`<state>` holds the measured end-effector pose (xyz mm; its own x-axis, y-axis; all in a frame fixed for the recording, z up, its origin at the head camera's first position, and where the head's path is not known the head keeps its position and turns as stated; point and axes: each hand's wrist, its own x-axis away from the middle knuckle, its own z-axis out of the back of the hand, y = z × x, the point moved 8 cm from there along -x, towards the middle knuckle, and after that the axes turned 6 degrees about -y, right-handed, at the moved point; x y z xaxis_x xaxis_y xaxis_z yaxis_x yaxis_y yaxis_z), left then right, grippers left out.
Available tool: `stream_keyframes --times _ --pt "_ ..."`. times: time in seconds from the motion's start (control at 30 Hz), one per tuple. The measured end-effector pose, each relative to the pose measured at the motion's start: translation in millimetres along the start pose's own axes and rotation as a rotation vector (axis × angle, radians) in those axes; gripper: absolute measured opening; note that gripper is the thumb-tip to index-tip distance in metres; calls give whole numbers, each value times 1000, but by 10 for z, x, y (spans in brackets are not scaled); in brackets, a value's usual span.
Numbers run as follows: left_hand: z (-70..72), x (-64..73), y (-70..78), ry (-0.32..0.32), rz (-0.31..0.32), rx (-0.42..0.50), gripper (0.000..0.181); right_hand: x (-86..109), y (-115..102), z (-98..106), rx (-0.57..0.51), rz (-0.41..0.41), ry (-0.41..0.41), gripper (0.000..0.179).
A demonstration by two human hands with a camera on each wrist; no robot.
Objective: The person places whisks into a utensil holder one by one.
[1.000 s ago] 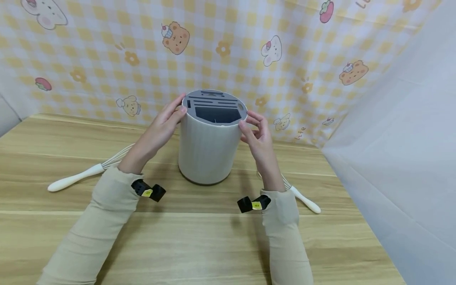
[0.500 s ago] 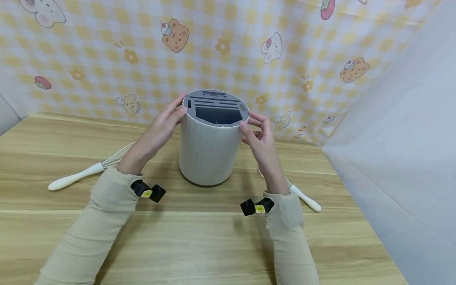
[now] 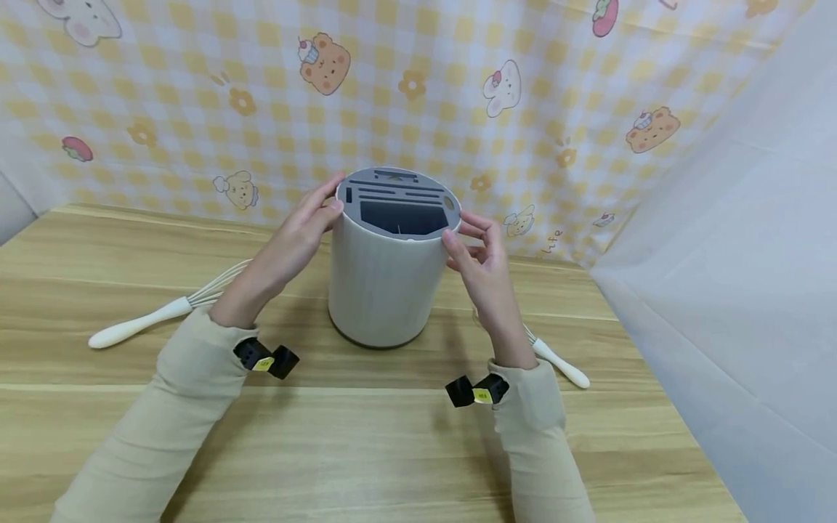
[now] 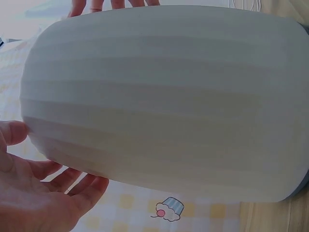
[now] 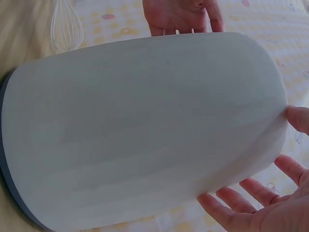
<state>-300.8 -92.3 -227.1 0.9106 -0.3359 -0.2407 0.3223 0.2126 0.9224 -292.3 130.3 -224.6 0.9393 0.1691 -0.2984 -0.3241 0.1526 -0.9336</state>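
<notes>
Standing on the wooden table (image 3: 366,450), a pale cylindrical holder (image 3: 386,287) bears a grey slotted insert (image 3: 400,187) at its top and a dark base rim (image 5: 8,179) at its foot. The left hand (image 3: 301,229) lies at the holder's upper left side, thumb and fingers parted and gently bent, gripping it near the rim. The right hand (image 3: 482,265) grips the holder's upper right side, its thumb near the edge and its fingers spread, curving against the wall. To the left of the holder lies a larger whisk (image 3: 171,311), its wires partly hidden by the left forearm; to its right, a smaller whisk (image 3: 556,358), partly covered by the right wrist. Behind the holder hangs a yellow-checked curtain (image 3: 418,43); well to its right, a white sheet (image 3: 732,290).
</notes>
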Motion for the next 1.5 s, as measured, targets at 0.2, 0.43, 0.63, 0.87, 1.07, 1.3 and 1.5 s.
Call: stream_keyframes --times 0.2,0.43,0.63,0.87,1.07,1.3,1.5 --pt "-11 13 11 -17 11 -16 53 38 -25 6 -2 1 11 46" --pt "-3 43 34 -26 0 -11 52 83 -48 -13 31 4 11 45" --pt "-11 78 49 -39 -5 -12 51 128 -70 -20 43 4 -2 45" --pt "-30 112 56 -47 2 -5 51 179 -92 -16 64 -2 -11 47" --pt "-45 137 66 -56 -10 -11 51 221 -95 -3 71 -11 -14 47" --pt "-54 164 96 -55 -36 -6 51 274 -126 -9 79 -12 -15 46" --pt "-67 211 119 -72 -35 -15 50 300 -160 -14 86 -8 -26 45"
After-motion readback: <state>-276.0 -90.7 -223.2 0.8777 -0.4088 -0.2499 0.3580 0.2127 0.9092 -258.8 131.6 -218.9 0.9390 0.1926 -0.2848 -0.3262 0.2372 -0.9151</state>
